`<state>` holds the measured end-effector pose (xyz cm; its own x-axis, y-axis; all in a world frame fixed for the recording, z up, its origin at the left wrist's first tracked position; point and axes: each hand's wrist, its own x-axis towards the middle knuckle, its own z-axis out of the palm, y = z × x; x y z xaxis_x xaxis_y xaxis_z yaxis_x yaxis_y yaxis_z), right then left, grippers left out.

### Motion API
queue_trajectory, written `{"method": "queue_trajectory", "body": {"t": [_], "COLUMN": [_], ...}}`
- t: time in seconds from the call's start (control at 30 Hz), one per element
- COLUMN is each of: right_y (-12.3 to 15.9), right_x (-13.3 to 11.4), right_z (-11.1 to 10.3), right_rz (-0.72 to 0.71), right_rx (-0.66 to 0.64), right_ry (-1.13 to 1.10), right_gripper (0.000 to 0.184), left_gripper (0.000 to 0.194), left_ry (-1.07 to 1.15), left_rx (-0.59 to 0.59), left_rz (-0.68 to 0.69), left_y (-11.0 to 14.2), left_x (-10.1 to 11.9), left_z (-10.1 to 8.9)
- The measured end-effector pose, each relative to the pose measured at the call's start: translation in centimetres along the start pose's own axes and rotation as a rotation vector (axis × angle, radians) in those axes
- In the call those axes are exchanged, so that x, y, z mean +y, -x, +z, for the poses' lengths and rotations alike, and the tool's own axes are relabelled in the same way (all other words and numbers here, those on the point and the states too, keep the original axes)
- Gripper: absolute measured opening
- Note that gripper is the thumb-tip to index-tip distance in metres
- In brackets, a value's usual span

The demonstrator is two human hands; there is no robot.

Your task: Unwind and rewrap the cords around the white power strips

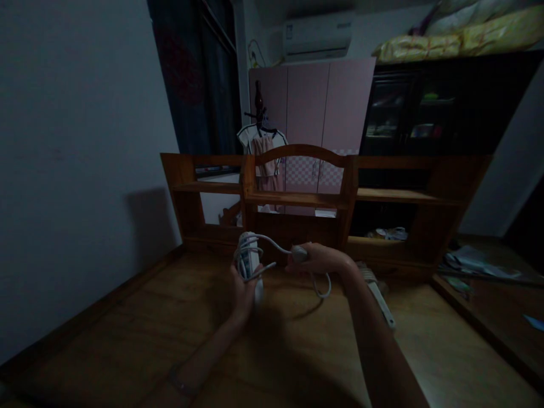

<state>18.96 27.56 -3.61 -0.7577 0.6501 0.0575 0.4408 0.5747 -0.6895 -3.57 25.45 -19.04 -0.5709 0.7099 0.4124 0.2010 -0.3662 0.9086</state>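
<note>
My left hand (243,289) is closed around a white power strip (255,255), held upright above the wooden surface. Several loops of its white cord (272,241) are wound about the strip. In my right hand (317,259) is the plug (299,253) at the cord's end, gripped by the fingers to the right of the strip. One stretch of cord runs between the two hands, and a loose loop hangs below my right hand. Shadow hides part of the fingers on both hands.
A wooden shelf unit (297,198) stands across the far edge of the wooden surface (191,317). Behind my right forearm lies another white power strip (382,306) with bundled cord. Papers (476,263) lie at the right. A wall (85,170) bounds the left side.
</note>
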Motion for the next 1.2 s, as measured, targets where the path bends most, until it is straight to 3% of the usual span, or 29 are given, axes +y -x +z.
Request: {"method": "queue_trajectory", "body": {"t": [0.13, 0.27, 0.33, 0.47, 0.53, 0.67, 0.8, 0.97, 1.07, 1.2], "right_y": [-1.2, -2.5, -2.9, -1.6, 0.0, 3.3, 4.2, 3.6, 3.7, 4.3], "right_x": [2.0, 2.7, 2.7, 2.5, 2.2, 1.4, 0.9, 0.9, 1.4, 2.5], "right_z": [0.2, 1.1, 2.1, 5.5, 7.6, 11.6, 13.7, 14.2, 13.8, 13.1], "right_rz": [0.113, 0.112, 0.154, 0.238, 0.156, -0.035, -0.119, -0.037, 0.046, 0.16], "right_rx": [0.093, 0.197, 0.314, 0.575, 0.661, 0.808, 0.782, 0.791, 0.885, 1.064], "right_ry": [0.132, 0.118, 0.18, 0.406, 0.457, 0.44, 0.33, -0.074, -0.3, -0.421], "right_gripper": [0.029, 0.032, 0.044, 0.085, 0.085, 0.065, 0.064, 0.056, 0.043, 0.045], "left_gripper": [0.069, 0.068, 0.069, 0.072, 0.073, 0.072, 0.072, 0.077, 0.077, 0.075], "left_ry": [0.043, 0.033, 0.012, -0.055, -0.065, -0.059, -0.203, -0.357, -0.437, -0.497], "left_rx": [-0.026, -0.01, 0.012, 0.021, 0.002, -0.083, -0.188, -0.37, -0.449, -0.446], "left_rz": [0.092, 0.115, 0.14, 0.238, 0.289, 0.325, 0.338, 0.565, 0.653, 0.663], "left_y": [0.4, 0.6, 0.7, 1.0, 1.4, 2.3, 3.1, 3.5, 3.9, 4.6], "left_x": [1.2, 1.9, 2.1, 2.7, 3.1, 3.8, 4.4, 4.6, 4.6, 4.8], "left_z": [0.1, 0.1, 0.0, -0.3, -0.3, -0.3, -0.5, -0.7, -0.6, -0.2]}}
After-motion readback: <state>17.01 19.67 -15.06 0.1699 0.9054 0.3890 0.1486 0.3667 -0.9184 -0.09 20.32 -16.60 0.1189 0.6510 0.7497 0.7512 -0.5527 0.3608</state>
